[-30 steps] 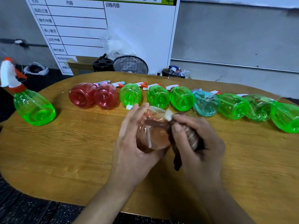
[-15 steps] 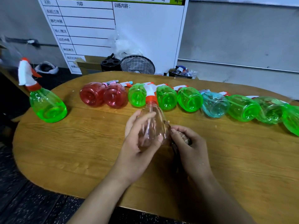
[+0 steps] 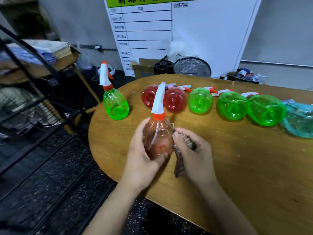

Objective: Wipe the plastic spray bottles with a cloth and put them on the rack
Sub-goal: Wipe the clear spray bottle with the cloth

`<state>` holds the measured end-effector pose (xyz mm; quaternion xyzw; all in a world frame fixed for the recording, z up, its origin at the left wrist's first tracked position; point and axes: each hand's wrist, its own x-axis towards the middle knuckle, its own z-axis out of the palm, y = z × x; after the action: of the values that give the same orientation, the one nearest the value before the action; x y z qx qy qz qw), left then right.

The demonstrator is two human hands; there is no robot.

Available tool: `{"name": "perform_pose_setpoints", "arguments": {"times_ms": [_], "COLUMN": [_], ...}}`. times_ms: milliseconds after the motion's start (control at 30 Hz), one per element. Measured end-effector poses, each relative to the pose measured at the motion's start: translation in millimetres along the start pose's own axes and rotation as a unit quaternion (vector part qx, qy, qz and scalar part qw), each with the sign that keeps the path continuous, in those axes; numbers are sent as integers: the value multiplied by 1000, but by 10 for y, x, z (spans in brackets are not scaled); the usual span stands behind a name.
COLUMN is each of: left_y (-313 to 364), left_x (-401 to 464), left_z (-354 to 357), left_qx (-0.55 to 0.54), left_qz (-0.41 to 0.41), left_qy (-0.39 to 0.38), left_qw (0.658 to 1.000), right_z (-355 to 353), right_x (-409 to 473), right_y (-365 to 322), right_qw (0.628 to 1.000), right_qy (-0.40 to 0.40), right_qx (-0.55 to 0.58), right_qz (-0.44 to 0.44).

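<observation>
Bottle (image 3: 158, 140) upright, nozzle tilted away | left hand (image 3: 142, 160) grips it | right hand (image 3: 194, 155) clutches cloth (image 3: 179, 160)

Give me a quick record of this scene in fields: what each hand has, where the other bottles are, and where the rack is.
left hand: grips orange bottle, upright, nozzle up
right hand: holds brown cloth against the bottle's side
standing bottle: green one upright at table's left edge
lying bottles: two red, three green, one teal, in a row
rack: black, left of table
</observation>
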<state>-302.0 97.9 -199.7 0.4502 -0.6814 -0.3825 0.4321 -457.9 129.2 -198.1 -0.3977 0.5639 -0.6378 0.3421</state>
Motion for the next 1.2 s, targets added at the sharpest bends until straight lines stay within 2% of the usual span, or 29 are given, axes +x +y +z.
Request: {"name": "perform_pose_setpoints", "arguments": {"times_ms": [233,333,700,1067,1200], "left_y": [-271,-320,-568,-562,-470], "left_x": [136,282,627,736,514], "left_z": [-440,-646,-1071,-1093,-1109], "left_qx": [57,63,95,92,174], "left_qz": [19,-7,-39,-72,-70], "left_qy": [93,109,138,128,211], "left_qw": [994,992,985,985,959], "right_z": [390,452,543,472,339], "right_x": [-97,-61,86,103,80], "right_y": [-49,-51,-51,-96,-134], "right_qw": [997,996,995,996,998], "right_qy": [-72,-81,-58,-60,-47], "right_qx": [-12,-8,59,48,23], "right_qz": [12,31,57,53,41]}}
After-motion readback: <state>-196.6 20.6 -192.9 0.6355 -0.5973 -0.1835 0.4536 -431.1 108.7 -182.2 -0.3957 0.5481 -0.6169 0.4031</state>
